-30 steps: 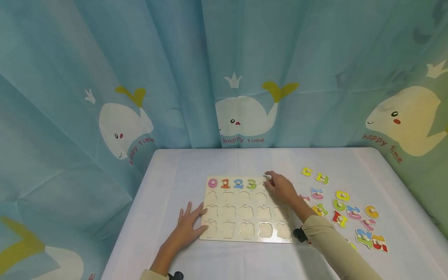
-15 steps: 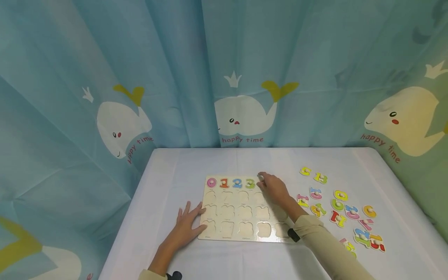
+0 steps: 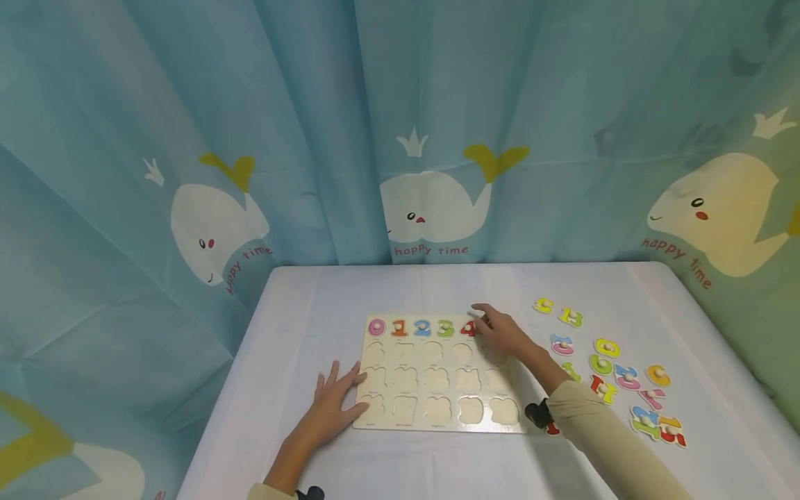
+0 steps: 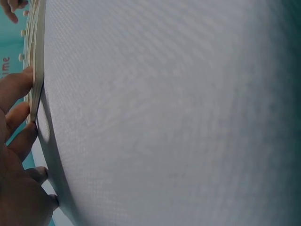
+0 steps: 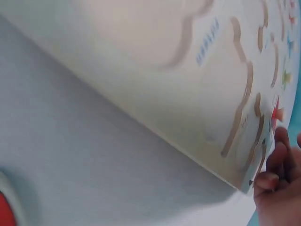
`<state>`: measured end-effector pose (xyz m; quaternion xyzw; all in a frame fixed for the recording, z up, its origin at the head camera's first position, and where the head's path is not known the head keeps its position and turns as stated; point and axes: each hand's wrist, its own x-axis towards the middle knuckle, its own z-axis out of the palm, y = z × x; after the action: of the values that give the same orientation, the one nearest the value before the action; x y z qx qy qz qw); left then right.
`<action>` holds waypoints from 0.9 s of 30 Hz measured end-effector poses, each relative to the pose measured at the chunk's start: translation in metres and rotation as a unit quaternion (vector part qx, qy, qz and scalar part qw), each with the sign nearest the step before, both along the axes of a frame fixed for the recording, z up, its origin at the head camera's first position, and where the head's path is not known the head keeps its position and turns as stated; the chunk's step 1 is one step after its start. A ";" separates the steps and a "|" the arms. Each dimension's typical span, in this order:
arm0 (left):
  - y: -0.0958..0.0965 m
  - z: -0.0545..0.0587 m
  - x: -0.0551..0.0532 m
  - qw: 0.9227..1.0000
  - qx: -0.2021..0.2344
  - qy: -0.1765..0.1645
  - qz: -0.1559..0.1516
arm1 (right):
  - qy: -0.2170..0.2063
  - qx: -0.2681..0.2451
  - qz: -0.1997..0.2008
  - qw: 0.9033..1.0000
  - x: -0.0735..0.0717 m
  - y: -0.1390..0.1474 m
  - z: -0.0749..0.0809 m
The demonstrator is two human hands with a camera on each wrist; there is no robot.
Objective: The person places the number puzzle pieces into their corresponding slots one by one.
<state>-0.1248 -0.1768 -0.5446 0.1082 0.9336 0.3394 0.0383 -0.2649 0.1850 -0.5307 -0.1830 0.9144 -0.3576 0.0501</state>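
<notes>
A pale wooden number puzzle board (image 3: pixel 450 424) lies on the white table. Its top row holds a pink 0 (image 3: pixel 377 328), orange 1 (image 3: pixel 399 328), blue 2 (image 3: pixel 422 328), green 3 (image 3: pixel 445 328) and red 4 (image 3: pixel 467 328), each with a small knob. My right hand (image 3: pixel 503 337) is at the board's top right corner, fingers loosely bent right beside the red 4. In the right wrist view a fingertip sits just below the knob of that red piece (image 5: pixel 274 115). My left hand (image 3: pixel 334 404) spreads its fingers, touching the board's left edge (image 4: pixel 40 52).
Loose number pieces lie right of the board, among them a yellow 5 (image 3: pixel 543 305), a 13 (image 3: pixel 571 317), an 11 (image 3: pixel 603 389) and a 15 (image 3: pixel 671 432). My right sleeve (image 3: pixel 600 430) covers some. A curtain (image 3: pixel 331 208) hangs behind the table (image 3: pixel 350 288).
My right hand first shifts slightly left over the fifth top-row slot, then back right, letting go of the red 4, which now shows in that slot. My left hand stays put.
</notes>
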 end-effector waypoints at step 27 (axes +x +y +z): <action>0.000 -0.003 0.000 1.000 0.000 -0.002 0.003 | 0.024 0.042 -0.137 0.989 0.021 0.104 -0.003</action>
<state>-0.1251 -0.1766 -0.5474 0.1048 0.9339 0.3397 0.0388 -0.2439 0.2891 -0.5341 -0.0628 0.9459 -0.3180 -0.0138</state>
